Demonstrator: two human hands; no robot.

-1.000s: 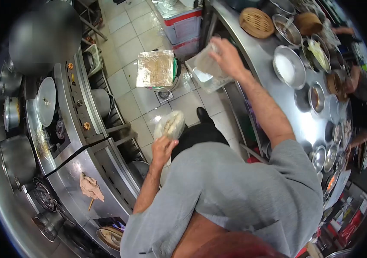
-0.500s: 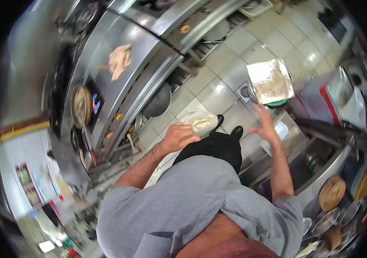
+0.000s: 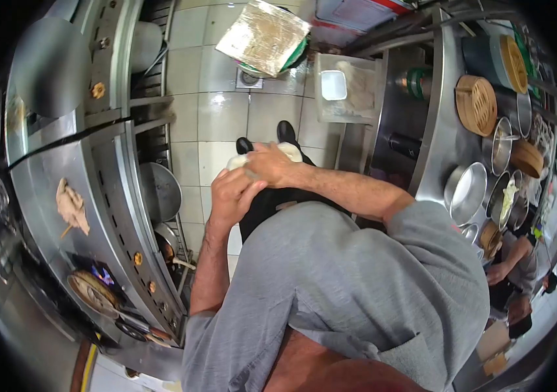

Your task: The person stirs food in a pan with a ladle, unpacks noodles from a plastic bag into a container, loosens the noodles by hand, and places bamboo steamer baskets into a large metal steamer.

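Observation:
My left hand [image 3: 234, 189] is closed at the gathered top of a clear plastic bag [image 3: 290, 151] with pale contents. The bag hangs in front of my legs, and its pale sides show past both hands. Across it lies my right hand [image 3: 273, 164], somewhat blurred, its fingers curled against the bag next to my left hand. Much of the bag is hidden behind my hands, so I cannot make out what is inside.
On the left, a pan [image 3: 92, 294] sits by a lit burner, and a cloth [image 3: 71, 206] lies on the steel stove top. Ahead stands a foil-covered tub [image 3: 265, 36]. Bamboo steamers [image 3: 476, 104] and metal bowls [image 3: 466, 193] line the right counter. Another person [image 3: 520, 261] is at lower right.
My right hand has come in from the right, where it was spread near the foil-covered tub, and now meets the bag in my left hand. The view has turned to the right.

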